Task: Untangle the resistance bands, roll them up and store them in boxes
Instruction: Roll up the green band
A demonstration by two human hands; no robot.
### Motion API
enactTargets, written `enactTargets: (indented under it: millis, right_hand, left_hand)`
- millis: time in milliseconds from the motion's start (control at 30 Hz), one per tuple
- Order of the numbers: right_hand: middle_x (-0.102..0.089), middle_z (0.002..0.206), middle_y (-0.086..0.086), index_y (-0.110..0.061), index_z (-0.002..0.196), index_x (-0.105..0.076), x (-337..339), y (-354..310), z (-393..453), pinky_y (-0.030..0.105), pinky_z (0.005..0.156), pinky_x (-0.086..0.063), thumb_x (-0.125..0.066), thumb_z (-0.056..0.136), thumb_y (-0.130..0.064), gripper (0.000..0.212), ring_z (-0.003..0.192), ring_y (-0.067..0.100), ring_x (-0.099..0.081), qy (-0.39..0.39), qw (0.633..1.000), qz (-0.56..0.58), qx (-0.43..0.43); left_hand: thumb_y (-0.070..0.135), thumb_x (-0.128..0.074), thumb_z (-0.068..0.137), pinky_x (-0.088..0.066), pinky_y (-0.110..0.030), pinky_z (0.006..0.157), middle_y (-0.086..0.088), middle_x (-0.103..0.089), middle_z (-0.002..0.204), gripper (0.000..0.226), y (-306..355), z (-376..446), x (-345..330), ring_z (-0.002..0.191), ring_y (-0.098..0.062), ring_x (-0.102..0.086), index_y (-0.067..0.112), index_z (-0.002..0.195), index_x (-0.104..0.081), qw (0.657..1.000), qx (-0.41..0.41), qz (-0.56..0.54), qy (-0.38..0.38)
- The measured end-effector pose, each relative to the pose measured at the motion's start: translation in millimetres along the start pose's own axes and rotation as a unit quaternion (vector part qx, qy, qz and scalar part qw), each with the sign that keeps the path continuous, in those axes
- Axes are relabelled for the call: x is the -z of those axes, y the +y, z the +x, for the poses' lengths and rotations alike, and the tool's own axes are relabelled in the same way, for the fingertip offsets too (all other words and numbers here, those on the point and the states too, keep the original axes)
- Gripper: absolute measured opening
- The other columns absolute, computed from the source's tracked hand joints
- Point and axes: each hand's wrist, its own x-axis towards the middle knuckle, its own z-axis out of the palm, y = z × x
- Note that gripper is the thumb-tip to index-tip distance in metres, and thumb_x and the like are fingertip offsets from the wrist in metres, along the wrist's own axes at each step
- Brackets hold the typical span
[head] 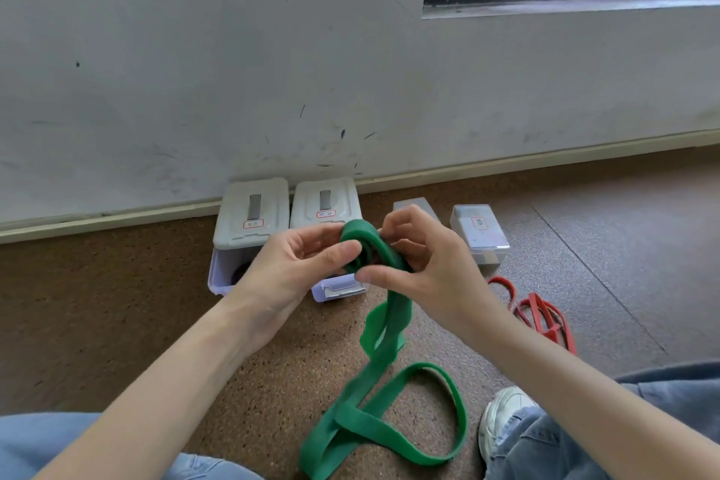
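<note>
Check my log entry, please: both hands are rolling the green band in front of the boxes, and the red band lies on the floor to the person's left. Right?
Not quite. The head view shows the red band on the floor to the person's right, not left. The rest holds: the left hand and right hand are rolling the green band in front of the boxes.

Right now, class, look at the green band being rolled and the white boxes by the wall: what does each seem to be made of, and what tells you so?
Green band: probably rubber or latex, matte; it bends and twists limply and coils between the hands.
White boxes: likely hard plastic, smooth and slightly translucent, with moulded lids.
</note>
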Motion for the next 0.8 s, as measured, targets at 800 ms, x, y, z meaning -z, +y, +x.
enactTargets:
  millis: [800]
  right_hand:
    - [-0.066, 0.092, 0.003, -0.016, 0.095, -0.057, 8.0, -9.7, 4.7, 0.023, 0.072, -0.055, -0.077, 0.070, -0.009, 0.033, 0.082, 0.007, -0.067, -0.011, 0.995, 0.098, -0.008]
  left_hand:
    - [0.023, -0.072, 0.063, -0.054, -0.018, 0.076, 0.001, -0.073, 0.102, 0.029, 6.1, -1.0, 4.4, 0.098, -0.013, -0.067, 0.028, 0.092, -0.076, 1.000, -0.015, 0.018, -0.015]
